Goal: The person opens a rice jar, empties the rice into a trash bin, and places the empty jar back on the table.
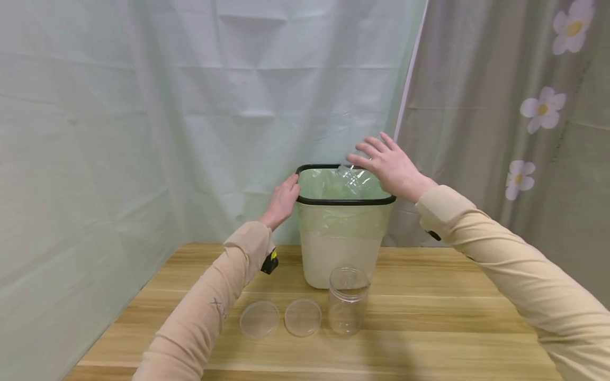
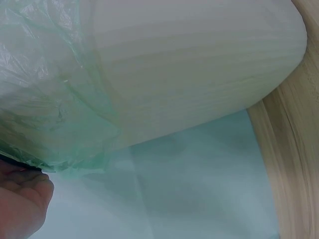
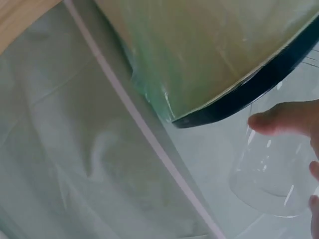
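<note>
My left hand (image 1: 284, 198) holds the left side of the black rim of a trash bin (image 1: 340, 259); its curled fingers (image 2: 35, 186) show at the rim in the left wrist view. Above the bin's right side, my right hand (image 1: 391, 166) has its thumb and fingers about a clear plastic jar (image 3: 271, 169). That jar is tilted, and part of it shows over the bin's opening in the head view. A second clear jar (image 1: 347, 312) stands upright on the table before the bin. Left of it lie two clear round lids (image 1: 259, 319).
A light green bag (image 2: 55, 89) lines the bin and folds over its outside. The wooden table (image 1: 443, 317) reaches back to a pale curtain (image 1: 229, 116). A grey-brown curtain with white flowers (image 1: 543, 109) hangs at the right.
</note>
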`<state>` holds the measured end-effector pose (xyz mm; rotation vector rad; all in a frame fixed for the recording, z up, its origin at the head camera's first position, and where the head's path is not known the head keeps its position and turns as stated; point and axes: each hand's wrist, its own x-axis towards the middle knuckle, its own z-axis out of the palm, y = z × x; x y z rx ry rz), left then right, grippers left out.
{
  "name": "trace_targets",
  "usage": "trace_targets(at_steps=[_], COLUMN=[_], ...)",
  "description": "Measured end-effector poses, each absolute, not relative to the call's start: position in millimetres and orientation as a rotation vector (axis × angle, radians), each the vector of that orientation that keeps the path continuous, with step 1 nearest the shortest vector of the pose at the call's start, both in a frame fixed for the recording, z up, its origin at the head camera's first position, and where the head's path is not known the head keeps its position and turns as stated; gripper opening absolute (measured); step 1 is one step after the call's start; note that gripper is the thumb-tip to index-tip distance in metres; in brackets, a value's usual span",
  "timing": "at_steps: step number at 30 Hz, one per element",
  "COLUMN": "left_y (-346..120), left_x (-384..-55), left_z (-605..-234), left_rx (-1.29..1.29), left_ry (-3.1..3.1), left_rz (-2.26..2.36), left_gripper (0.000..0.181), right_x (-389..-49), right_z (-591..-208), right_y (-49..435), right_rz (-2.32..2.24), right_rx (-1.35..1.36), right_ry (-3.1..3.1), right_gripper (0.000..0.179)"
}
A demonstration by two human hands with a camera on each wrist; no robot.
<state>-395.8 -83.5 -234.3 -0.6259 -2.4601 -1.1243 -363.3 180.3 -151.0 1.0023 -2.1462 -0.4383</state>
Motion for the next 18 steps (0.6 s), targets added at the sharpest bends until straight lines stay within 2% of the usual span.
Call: trace_targets(at_steps=[7, 18], left_y=[-86.1, -84.7], left_x=[-393.6, -393.9], left_z=[-235.5, -233.7], left_rx=[-0.617, -0.607], left_ry=[-2.483, -2.459], left_rz=[-1.143, -1.123], left_gripper=[0.050, 0.049], right_x=[-360.2, -357.4], right_z=[-149.7, -147.6], right_y=[180.7, 184.2], right_rz=[-0.120, 0.137], right_rx=[0.960, 0.950], right_ry=[-2.228, -2.260], right_gripper=[0.082, 0.092])
